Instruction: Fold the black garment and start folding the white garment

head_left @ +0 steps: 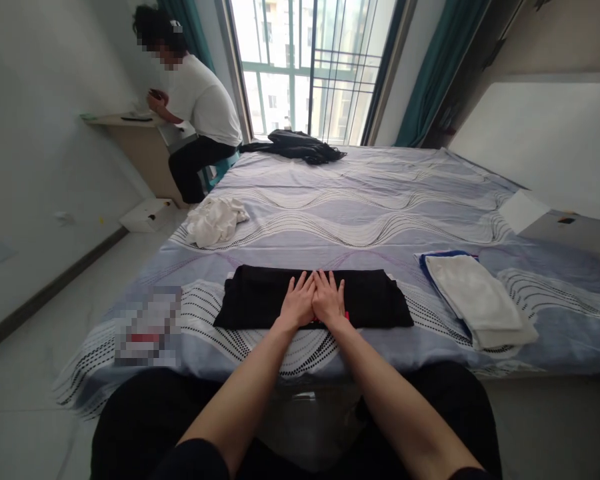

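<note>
Head view: flat folded black garment (260, 297)

A single head-worn view is given, aimed forward and down over both forearms onto the near edge of the bed (360, 220). The folded black garment (260, 297) is seen close below; the window (310, 67) and far wall are taken in beyond.

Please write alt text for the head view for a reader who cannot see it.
Both hands, left hand and right hand, press flat side by side on a folded black garment at the near edge of a bed. A folded white towel lies to the right, a crumpled white garment and dark clothes farther back; another person sits by the window.
</note>
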Motion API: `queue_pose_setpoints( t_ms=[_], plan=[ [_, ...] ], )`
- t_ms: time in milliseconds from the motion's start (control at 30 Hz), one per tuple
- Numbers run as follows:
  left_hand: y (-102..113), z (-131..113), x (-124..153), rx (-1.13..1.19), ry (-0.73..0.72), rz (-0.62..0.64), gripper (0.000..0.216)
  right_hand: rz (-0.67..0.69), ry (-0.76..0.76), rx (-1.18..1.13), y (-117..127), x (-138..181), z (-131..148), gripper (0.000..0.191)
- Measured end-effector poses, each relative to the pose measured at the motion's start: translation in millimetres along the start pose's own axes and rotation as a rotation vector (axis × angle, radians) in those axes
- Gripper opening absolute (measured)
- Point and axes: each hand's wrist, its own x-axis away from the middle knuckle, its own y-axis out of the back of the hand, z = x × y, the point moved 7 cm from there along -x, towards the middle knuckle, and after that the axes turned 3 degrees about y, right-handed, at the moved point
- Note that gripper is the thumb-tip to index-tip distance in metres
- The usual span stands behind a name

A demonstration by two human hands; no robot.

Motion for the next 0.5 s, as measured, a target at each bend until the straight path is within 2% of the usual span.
queue_pose_setpoints(
  t_ms=[100, 200, 367, 500],
  plan=[
    [-9.4, 11.0, 1.2, -0.002, 0.037, -0.018, 0.064, 0.023, -0.030, -0.047, -14.3, 1.1, 0.9, 0.058],
    [-2.3, 46.6, 5.9, -0.029, 0.119, -0.084, 0.057, 0.021, -0.037, -0.046, -11.9, 0.4, -22.5, 0.061],
    [17.4, 133.9, 22.9, -0.096, 0.351, -0.111, 0.059, 0.027, -0.190, 0.023, 4.9, 4.4, -95.9, 0.064],
    [25.5, 183.2, 43.5, -0.074, 0.453, -0.060, 0.065, 0.010, -0.317, 0.058, 11.3, 20.8, -162.0, 0.066]
  ],
)
